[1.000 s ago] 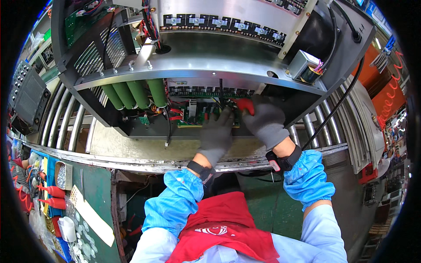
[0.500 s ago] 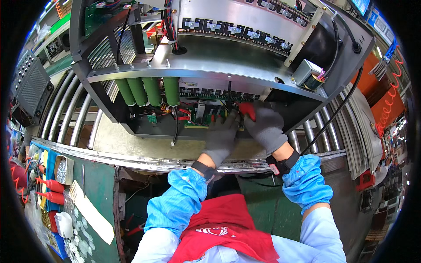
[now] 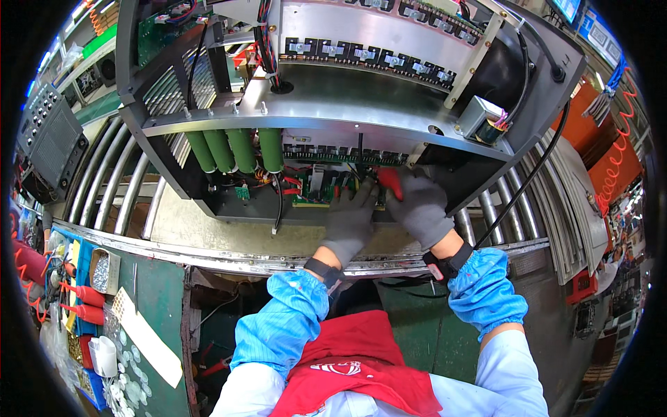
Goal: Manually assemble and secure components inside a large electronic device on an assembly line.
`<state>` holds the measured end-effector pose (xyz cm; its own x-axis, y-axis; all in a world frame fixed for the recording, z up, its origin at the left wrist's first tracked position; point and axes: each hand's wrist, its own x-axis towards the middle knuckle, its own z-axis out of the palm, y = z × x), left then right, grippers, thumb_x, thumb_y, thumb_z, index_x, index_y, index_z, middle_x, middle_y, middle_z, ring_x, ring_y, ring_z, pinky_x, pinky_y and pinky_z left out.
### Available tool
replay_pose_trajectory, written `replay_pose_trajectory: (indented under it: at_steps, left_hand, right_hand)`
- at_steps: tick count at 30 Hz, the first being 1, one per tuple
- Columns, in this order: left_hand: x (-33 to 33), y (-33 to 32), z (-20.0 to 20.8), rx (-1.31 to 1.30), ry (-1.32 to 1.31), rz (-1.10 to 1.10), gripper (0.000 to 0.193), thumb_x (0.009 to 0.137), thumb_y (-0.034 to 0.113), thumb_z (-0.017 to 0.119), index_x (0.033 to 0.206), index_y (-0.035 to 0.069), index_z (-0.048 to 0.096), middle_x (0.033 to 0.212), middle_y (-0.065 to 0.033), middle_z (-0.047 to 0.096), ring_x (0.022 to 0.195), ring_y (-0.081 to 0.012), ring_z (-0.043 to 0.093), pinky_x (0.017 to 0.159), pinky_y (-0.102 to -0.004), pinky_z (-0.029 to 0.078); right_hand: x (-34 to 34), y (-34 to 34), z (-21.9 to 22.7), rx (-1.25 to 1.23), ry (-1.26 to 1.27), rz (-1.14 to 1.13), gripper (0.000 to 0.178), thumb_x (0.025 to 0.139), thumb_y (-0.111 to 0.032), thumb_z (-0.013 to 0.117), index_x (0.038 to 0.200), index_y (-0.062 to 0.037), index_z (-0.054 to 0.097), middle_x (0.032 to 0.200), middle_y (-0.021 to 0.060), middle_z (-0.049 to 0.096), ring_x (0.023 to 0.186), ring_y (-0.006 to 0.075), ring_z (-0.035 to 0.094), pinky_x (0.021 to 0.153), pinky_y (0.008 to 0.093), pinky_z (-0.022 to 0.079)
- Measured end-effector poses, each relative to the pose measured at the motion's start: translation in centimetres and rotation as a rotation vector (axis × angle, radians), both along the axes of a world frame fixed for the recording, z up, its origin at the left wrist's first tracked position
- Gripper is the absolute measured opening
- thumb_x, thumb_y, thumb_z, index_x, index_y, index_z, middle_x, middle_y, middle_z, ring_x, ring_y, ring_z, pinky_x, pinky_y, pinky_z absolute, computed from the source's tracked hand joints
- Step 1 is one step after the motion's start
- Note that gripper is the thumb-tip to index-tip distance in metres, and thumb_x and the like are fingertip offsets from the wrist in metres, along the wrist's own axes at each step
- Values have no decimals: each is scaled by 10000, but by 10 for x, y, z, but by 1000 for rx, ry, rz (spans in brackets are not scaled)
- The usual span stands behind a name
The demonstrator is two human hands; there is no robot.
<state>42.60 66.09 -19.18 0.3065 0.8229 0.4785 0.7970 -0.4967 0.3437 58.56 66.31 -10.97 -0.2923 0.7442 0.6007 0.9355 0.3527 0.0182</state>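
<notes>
While both gloved hands reach into the lower bay of the grey metal chassis (image 3: 347, 104), the green circuit board (image 3: 303, 199) lies on the floor of that bay, near the chassis's front edge. At the board's right part, the left hand (image 3: 349, 217) lays its bent fingers over the components; I cannot tell whether its fingertips pinch anything. Just to its right, inside the same bay, the right hand (image 3: 418, 207) is curled around a red object (image 3: 390, 182), mostly hidden by the glove. Four green cylinders (image 3: 241, 151) stand in a row at the chassis's left, under its shelf, and a boxy metal component (image 3: 479, 117) sits on the shelf's right end. Metal rollers (image 3: 119, 182) run out to the chassis's left; nearer the person on that side, a green bench (image 3: 156, 288) bears red bottles (image 3: 89, 295) and a tray of small metal parts (image 3: 105, 272).
</notes>
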Motion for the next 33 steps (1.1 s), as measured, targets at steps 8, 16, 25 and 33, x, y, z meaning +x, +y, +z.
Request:
replay_pose_trajectory:
  at_steps: [8,16,25,33]
  left_hand:
    - [-3,1,-3,10,14,-19,823,676,266,820,1444,185,534,1548,-45,461,1188,-403,576,1004,-529,494]
    - [0,-1,-4,17,8,-10,740,690,268,815,1387,177,581,1551,-35,456,1214,-416,568,1023,-535,485]
    - [-13,-14,-25,-120,-204,-216,269,914,171,590,1116,22,685,974,-203,710,885,-397,672,809,-455,542]
    - [-50,-28,-27,259,-248,30,446,789,194,619,1201,31,666,987,-224,696,834,-413,681,732,-501,554]
  right_hand:
    - [-3,11,-5,-75,187,23,287,807,-303,731,1018,-117,672,852,178,682,746,398,671,625,497,533]
    - [1,6,2,-182,128,-96,300,810,-326,693,1010,-116,616,833,172,672,767,403,683,683,514,541]
    - [8,7,-22,-207,261,-34,319,861,-418,693,848,-100,719,791,188,696,771,409,677,665,497,519]
    - [20,22,-21,-225,192,-105,369,872,-300,675,1162,-72,667,1032,219,694,964,421,669,790,467,520]
